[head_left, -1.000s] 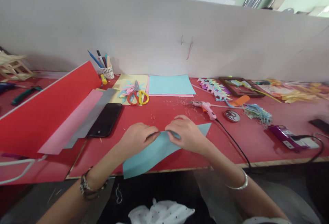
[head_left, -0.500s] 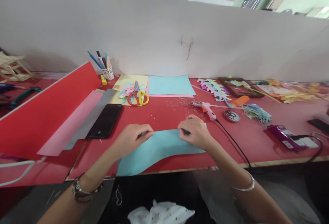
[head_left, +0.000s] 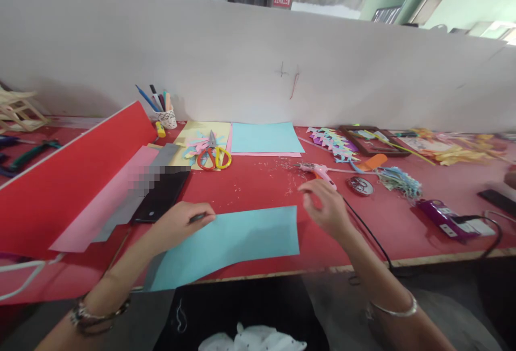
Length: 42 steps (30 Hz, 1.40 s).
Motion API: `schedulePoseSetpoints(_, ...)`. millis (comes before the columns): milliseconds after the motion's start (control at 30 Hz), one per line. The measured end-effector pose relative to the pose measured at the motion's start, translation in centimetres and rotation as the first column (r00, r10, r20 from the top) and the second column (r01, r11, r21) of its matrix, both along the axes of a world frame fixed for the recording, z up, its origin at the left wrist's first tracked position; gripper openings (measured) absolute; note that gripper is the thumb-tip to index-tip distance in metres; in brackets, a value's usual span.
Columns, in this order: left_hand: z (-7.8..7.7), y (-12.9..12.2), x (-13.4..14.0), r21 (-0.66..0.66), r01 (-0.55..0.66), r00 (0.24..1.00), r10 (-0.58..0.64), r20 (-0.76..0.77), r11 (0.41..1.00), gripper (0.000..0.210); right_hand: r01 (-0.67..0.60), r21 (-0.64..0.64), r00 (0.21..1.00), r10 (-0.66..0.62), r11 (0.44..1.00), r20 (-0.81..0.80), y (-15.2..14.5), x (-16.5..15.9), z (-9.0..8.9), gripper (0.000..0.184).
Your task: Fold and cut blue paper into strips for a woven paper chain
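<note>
A light blue paper strip (head_left: 242, 238) lies at the front of the red table, its left end curving over the edge. My left hand (head_left: 183, 224) pinches the strip's upper edge near its left part, thumb on top with a dark thumbnail showing. To the right of the strip, my right hand (head_left: 326, 206) hovers apart from it, fingers loosely curved and nothing between them. A pink glue gun (head_left: 318, 170) lies just beyond that hand, its black cord running to the front edge. Scissors (head_left: 213, 152) with red and yellow handles rest on paper scraps further back.
Left of me are a black phone (head_left: 161, 200), grey and pink sheets and a leaning red board (head_left: 80, 179). A pen cup (head_left: 166, 119) stands by the white partition (head_left: 226, 61). On the right are a round tin (head_left: 360, 185) and a purple power socket (head_left: 447, 219).
My right hand has let go of the blue paper and moved right, fingers opening. My left hand has drawn the strip to the left.
</note>
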<state>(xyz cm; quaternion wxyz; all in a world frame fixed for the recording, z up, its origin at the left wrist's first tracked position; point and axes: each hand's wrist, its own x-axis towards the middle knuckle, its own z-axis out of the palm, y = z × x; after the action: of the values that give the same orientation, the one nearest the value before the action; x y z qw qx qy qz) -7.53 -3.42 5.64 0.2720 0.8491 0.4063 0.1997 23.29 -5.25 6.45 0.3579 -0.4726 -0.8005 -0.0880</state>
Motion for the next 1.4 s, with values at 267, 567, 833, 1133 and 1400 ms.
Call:
schedulePoseSetpoints(267, 0.4, 0.2, 2.5, 0.162, 0.051, 0.996, -0.039, -0.077, 0.985, 0.031, -0.101, -0.397, 0.916, 0.241, 0.912, 0.322, 0.6, -6.2, -0.4, 0.022)
schedulePoseSetpoints(567, -1.0, -0.5, 5.7, 0.794, 0.047, 0.989, 0.086, -0.124, 0.607, 0.028, -0.105, -0.559, 0.934, 0.275, 0.822, 0.229, 0.6, -8.1, 0.5, 0.022)
schedulePoseSetpoints(833, -2.3, 0.0, 0.4, 0.811, 0.051, 0.976, 0.144, -0.165, 0.582, 0.031, -0.291, -0.568, 0.948, 0.314, 0.769, -0.061, 0.4, -4.0, -0.3, 0.027)
schedulePoseSetpoints(1133, -2.5, -0.6, -2.2, 0.361, -0.181, 0.918, 0.289, -0.272, 0.915, 0.033, 0.026, -0.665, 0.950, 0.189, 0.746, 0.249, 2.2, -2.1, -2.5, 0.022)
schedulePoseSetpoints(1400, -4.8, -2.6, 0.5, 0.048, 0.102, 0.852, -0.062, -0.520, 0.994, 0.079, 0.091, -0.563, 0.901, 0.173, 0.821, 0.398, 0.0, -3.1, -2.5, 0.033)
